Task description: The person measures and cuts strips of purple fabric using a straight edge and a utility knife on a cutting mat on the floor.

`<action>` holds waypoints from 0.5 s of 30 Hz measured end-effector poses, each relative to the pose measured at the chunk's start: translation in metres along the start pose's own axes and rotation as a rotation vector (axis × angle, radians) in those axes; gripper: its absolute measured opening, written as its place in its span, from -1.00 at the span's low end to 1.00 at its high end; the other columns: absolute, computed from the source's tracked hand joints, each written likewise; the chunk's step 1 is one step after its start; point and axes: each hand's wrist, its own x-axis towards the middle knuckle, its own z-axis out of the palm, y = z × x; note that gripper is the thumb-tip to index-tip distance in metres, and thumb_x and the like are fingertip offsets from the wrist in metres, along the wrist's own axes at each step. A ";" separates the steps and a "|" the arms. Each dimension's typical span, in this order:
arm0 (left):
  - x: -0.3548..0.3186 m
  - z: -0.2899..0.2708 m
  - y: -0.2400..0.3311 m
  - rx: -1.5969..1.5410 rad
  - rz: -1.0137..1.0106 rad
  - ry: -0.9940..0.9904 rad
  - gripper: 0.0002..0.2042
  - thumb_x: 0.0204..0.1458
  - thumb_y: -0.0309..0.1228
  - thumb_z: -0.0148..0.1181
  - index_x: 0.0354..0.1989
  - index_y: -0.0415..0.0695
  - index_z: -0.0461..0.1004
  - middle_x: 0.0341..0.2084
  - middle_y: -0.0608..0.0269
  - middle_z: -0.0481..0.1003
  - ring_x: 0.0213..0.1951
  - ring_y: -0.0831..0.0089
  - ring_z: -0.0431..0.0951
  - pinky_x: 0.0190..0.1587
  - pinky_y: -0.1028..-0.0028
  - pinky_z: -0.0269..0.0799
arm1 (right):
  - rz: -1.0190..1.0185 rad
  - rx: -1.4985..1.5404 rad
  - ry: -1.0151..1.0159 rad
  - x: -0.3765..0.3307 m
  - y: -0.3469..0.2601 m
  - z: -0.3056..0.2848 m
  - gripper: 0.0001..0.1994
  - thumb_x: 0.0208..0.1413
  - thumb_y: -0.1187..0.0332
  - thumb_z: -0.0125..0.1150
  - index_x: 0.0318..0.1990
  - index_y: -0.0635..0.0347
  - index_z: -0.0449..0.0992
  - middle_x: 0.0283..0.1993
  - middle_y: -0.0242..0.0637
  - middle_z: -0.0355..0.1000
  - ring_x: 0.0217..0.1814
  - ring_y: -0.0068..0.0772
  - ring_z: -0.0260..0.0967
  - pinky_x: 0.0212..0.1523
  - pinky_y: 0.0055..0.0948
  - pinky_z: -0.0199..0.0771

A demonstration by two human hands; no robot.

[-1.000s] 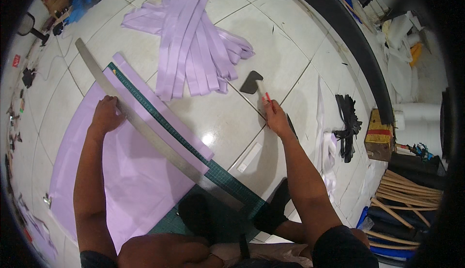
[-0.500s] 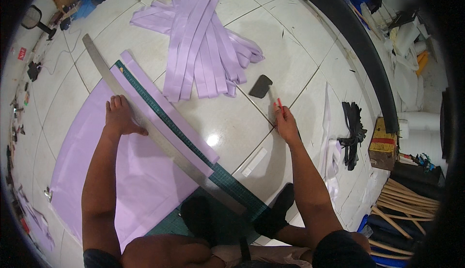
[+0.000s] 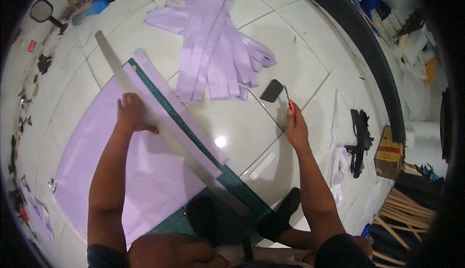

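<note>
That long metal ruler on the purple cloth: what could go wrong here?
The left hand presses the long metal ruler at one spot only, so its far ends might swing off line on the lilac fabric. The right hand reaches away to a red-handled tool on the tiled floor; leaning that way could nudge the ruler or wrinkle the fabric.

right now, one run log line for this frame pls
left hand: pressing long metal ruler on lilac fabric | right hand: gripping red-handled scraper on tile floor | nearby: pile of cut lilac strips
</note>
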 end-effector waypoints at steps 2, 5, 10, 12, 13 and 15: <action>-0.006 -0.006 0.001 -0.021 -0.001 -0.046 0.47 -0.63 0.24 0.58 0.40 -0.49 -0.14 0.41 -0.23 -0.02 0.47 -0.14 -0.13 0.44 -0.04 -0.13 | 0.108 -0.249 -0.226 -0.001 -0.024 -0.007 -0.55 0.39 0.09 -0.07 0.33 0.01 0.31 -0.03 0.02 0.41 -0.03 -0.06 0.40 -0.05 -0.13 0.44; -0.011 -0.011 0.006 -0.032 -0.034 -0.037 0.46 -0.58 0.24 0.57 0.42 -0.46 -0.15 0.45 -0.23 -0.09 0.48 -0.12 -0.16 0.45 -0.07 -0.17 | 0.113 -0.322 -0.488 -0.007 -0.067 -0.030 -0.56 0.38 0.15 -0.06 0.34 0.04 0.29 0.13 0.08 0.39 0.14 0.04 0.38 0.08 -0.10 0.42; -0.020 -0.011 0.009 -0.106 -0.039 -0.009 0.39 -0.49 0.18 0.57 0.41 -0.46 -0.14 0.44 -0.23 -0.08 0.49 -0.07 -0.14 0.46 -0.04 -0.19 | 0.117 0.184 -0.276 -0.045 -0.079 -0.006 -0.55 0.35 0.30 -0.04 0.34 0.19 0.24 0.11 0.05 0.43 0.09 0.03 0.44 0.10 -0.14 0.41; -0.023 -0.005 0.006 -0.121 0.004 0.005 0.33 -0.42 0.14 0.57 0.41 -0.45 -0.13 0.44 -0.23 -0.07 0.49 -0.06 -0.15 0.46 -0.04 -0.18 | 0.082 0.238 -0.412 -0.062 -0.108 0.006 -0.56 0.31 0.34 -0.02 0.33 0.17 0.23 0.05 0.13 0.44 0.03 0.10 0.47 0.07 -0.11 0.43; -0.021 0.002 0.002 -0.129 0.013 0.028 0.35 -0.45 0.18 0.56 0.40 -0.45 -0.11 0.43 -0.24 -0.06 0.48 -0.07 -0.14 0.46 -0.06 -0.16 | 0.018 0.225 -0.472 -0.071 -0.123 0.016 -0.57 0.30 0.36 -0.01 0.31 0.16 0.24 0.01 0.15 0.45 0.00 0.12 0.48 0.03 -0.09 0.44; -0.017 0.018 -0.009 -0.144 0.024 0.073 0.38 -0.52 0.25 0.56 0.39 -0.45 -0.06 0.42 -0.26 -0.04 0.47 -0.10 -0.11 0.44 -0.10 -0.14 | 0.078 0.248 -0.634 -0.078 -0.179 0.033 -0.65 0.29 0.39 -0.02 0.20 0.22 0.26 -0.21 0.15 0.48 -0.17 0.11 0.51 -0.16 -0.12 0.47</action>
